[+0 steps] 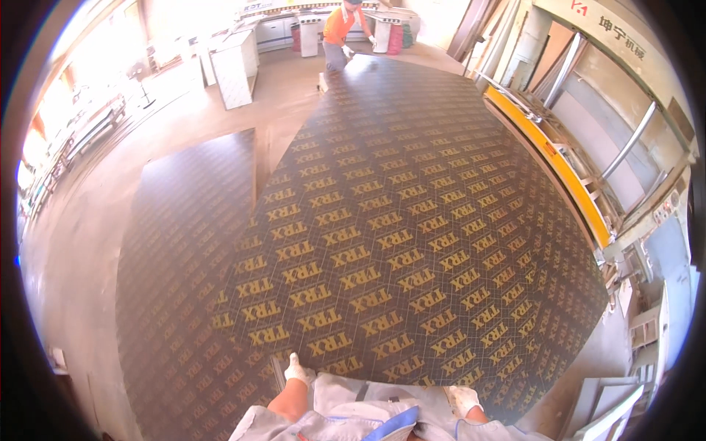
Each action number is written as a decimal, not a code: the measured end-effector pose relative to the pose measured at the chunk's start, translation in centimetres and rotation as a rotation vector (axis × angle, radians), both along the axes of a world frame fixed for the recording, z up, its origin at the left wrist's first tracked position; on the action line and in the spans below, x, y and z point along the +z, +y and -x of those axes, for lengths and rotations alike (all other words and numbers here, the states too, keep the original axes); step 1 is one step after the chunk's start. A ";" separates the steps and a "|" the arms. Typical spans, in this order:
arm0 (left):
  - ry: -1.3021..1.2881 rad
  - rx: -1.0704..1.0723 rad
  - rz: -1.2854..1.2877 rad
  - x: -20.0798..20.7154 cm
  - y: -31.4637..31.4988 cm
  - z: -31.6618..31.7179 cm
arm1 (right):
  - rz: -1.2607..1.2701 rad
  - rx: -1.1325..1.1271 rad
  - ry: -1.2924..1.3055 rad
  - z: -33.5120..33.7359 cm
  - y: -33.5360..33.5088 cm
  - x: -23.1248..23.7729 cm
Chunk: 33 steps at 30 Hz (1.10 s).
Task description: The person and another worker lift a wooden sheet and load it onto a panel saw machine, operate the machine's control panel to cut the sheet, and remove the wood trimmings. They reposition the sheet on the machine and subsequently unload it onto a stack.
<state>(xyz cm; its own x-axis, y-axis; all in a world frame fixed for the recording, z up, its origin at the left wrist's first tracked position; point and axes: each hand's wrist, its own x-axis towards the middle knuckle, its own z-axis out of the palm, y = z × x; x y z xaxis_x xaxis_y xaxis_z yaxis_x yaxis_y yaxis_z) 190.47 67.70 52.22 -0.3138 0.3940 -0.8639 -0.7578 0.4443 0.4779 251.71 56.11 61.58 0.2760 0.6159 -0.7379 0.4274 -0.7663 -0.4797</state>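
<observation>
A: Where is the large dark-brown film-faced plywood sheet with rows of yellow lettering [412, 213]?

B: It is raised flat, partly above a second dark sheet of the same kind on the floor [184, 294] to its left. Its long axis runs straight away from the wearer, near end at the waist, far end pointing at a co-worker in an orange shirt [340, 29].

A: How is the near end held?

B: The gloved left hand [296, 370] and gloved right hand [463, 400] sit at the near edge. The fingers look curled onto it, though I cannot tell how firmly.

A: What could go wrong?

B: I judge that a swing to the sheet's right could clip the yellow-edged machine frame [559, 169] close beside it. If the two ends move unevenly, the sheet could sag or slip off a glove and drop.
</observation>
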 end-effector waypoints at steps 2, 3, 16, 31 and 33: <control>-0.061 0.167 0.035 -0.4 2.7 -0.9 | -0.501 0.857 -0.475 -1.4 0.3 0.9; -0.211 0.151 -0.089 -0.7 3.4 -1.1 | -0.544 0.831 -0.495 -2.6 -0.2 -1.2; -0.450 -0.026 0.010 12.7 5.3 0.6 | 0.119 -1.154 0.143 7.4 -0.3 -12.7; -0.249 -0.015 0.021 17.7 4.5 -0.1 | -0.723 -1.442 0.980 1.8 4.1 -17.4; -0.288 -0.037 0.064 14.4 5.8 -1.7 | -0.507 -0.968 1.302 -3.9 4.0 -20.1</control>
<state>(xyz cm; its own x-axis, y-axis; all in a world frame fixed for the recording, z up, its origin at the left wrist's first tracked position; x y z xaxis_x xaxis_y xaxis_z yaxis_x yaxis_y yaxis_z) 192.21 73.46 66.66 -0.0385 0.3420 -0.9389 -0.8409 0.4964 0.2153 255.57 60.08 41.44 0.0799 0.8253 -0.5590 -0.9149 -0.1619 -0.3697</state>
